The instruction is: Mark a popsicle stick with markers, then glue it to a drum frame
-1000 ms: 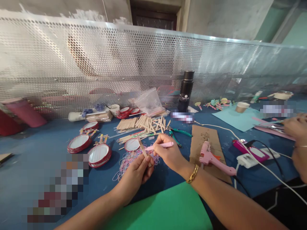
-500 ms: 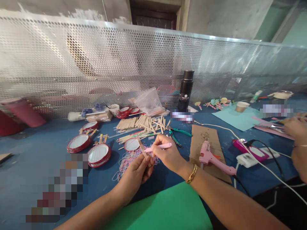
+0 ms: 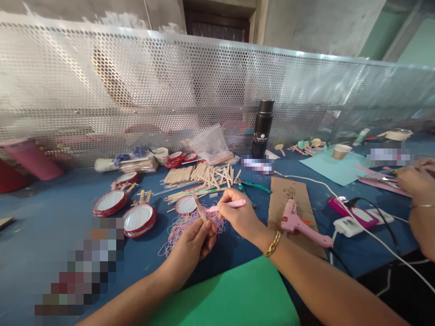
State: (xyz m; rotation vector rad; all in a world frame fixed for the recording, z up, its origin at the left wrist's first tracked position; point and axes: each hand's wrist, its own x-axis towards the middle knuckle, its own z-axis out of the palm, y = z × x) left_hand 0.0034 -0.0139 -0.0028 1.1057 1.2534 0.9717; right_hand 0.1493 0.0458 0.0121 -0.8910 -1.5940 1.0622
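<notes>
My left hand (image 3: 199, 237) is closed on a flat wooden stick (image 3: 199, 207), which points up and slightly left from the fingertips. Between the fingers of my right hand (image 3: 238, 213) is a pink pen (image 3: 233, 204), its tip end close to the stick; whether they touch is too small to tell. Below and behind both hands lies a tangle of pastel string (image 3: 175, 233). A round, red-rimmed white disc (image 3: 186, 205) rests just behind the stick. Many wooden sticks (image 3: 212, 175) are heaped farther back.
Stacks of red-rimmed discs (image 3: 139, 220) stand at left. A pink glue gun (image 3: 299, 224) lies on cardboard (image 3: 275, 194) at right, near teal-handled pliers (image 3: 256, 186), a power strip (image 3: 350, 226) and cables. A black bottle (image 3: 261, 129) stands behind. Green sheet (image 3: 231, 296) in front; another person's hand (image 3: 416, 179) far right.
The pen in my right hand has shifted slightly right, away from the stick. My left hand still holds the stick in nearly the same place.
</notes>
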